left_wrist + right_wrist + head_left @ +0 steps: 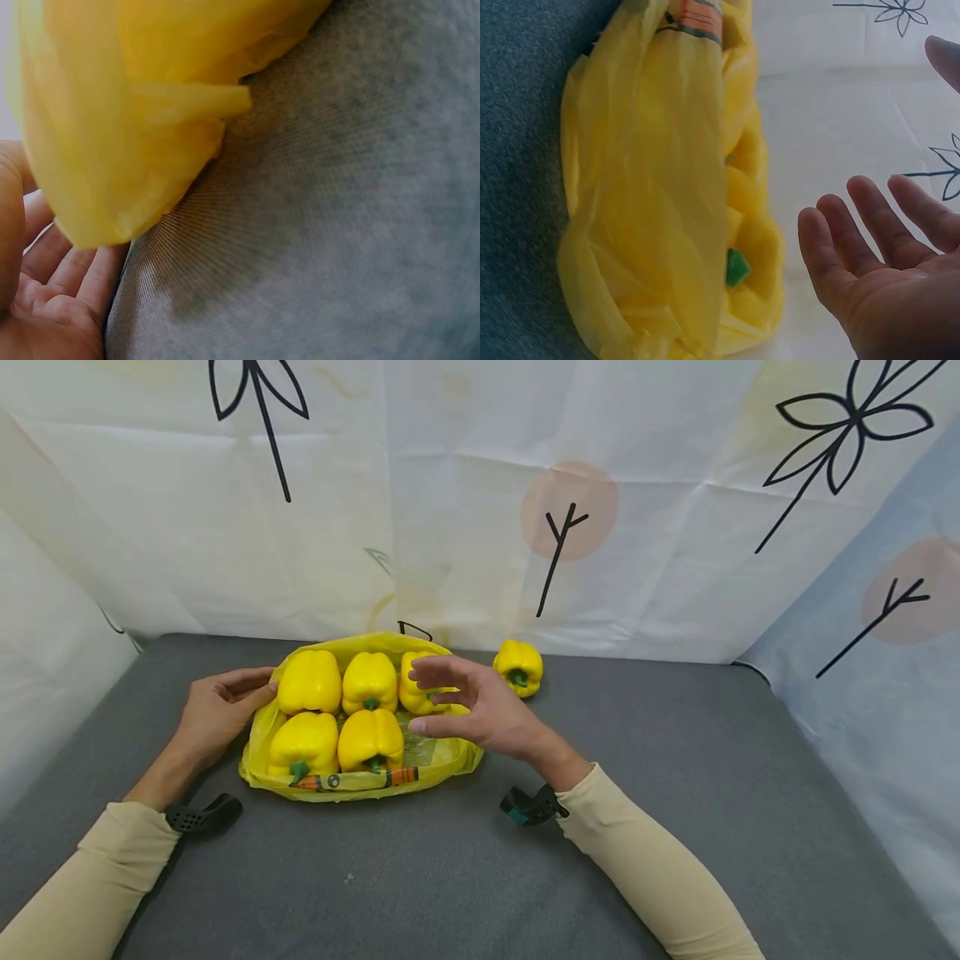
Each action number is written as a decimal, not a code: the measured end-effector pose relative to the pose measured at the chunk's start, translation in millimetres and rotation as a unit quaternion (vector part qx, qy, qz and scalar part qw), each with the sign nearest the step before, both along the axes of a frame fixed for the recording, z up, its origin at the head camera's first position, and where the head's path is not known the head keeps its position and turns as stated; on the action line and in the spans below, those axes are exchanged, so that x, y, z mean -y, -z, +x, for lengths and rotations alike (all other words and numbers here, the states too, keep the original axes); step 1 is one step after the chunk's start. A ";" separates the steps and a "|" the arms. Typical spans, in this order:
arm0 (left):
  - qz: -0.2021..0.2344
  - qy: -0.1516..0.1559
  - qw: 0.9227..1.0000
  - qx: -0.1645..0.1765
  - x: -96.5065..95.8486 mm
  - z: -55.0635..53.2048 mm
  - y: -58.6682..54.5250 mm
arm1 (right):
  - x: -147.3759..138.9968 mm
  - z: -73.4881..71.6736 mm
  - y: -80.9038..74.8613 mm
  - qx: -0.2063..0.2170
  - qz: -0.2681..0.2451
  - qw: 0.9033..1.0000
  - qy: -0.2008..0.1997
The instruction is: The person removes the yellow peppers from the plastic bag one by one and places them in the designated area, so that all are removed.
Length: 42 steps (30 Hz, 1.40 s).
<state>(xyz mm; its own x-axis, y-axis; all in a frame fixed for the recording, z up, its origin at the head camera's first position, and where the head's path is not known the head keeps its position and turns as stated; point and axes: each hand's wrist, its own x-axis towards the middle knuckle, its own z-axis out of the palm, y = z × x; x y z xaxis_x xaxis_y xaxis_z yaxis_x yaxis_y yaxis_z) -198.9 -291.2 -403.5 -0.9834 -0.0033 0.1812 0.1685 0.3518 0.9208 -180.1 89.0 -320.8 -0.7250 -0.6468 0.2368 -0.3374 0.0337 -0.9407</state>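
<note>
A yellow plastic bag (341, 785), its mouth spread wide, lies on the grey table with several yellow bell peppers (309, 682) inside. My left hand (217, 714) holds the bag's left rim between thumb and fingers; the left wrist view shows the fingers (71, 270) behind the yellow film. Over the bag's right end hovers my right hand (487, 710), fingers spread and nothing in them. It partly covers a pepper (412, 681) at the back right of the bag. Outside the bag, behind the right hand, sits one more yellow bell pepper (517, 667), green stem facing front.
A white printed cloth (465, 527) hangs along the table's back edge, and more cloth (900, 693) closes off the right side. Grey table surface (675, 752) stretches right of the bag and in front of it. Dark bands (202, 814) circle both wrists.
</note>
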 end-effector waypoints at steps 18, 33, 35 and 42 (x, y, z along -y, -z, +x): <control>0.019 0.010 1.000 -0.006 0.5 0.5 2.4 | 18.5 5.2 23.9 0.018 0.018 1.000 -0.008; -0.004 0.004 1.000 0.003 0.9 -0.3 2.0 | 25.1 4.9 37.7 0.026 0.056 0.998 -0.003; -0.003 0.005 1.000 0.001 1.1 -0.5 2.2 | 26.2 4.5 39.3 0.029 0.062 0.998 -0.002; -0.001 0.005 1.000 -0.005 1.3 0.0 2.0 | 29.2 4.1 43.5 0.033 0.081 0.996 -0.001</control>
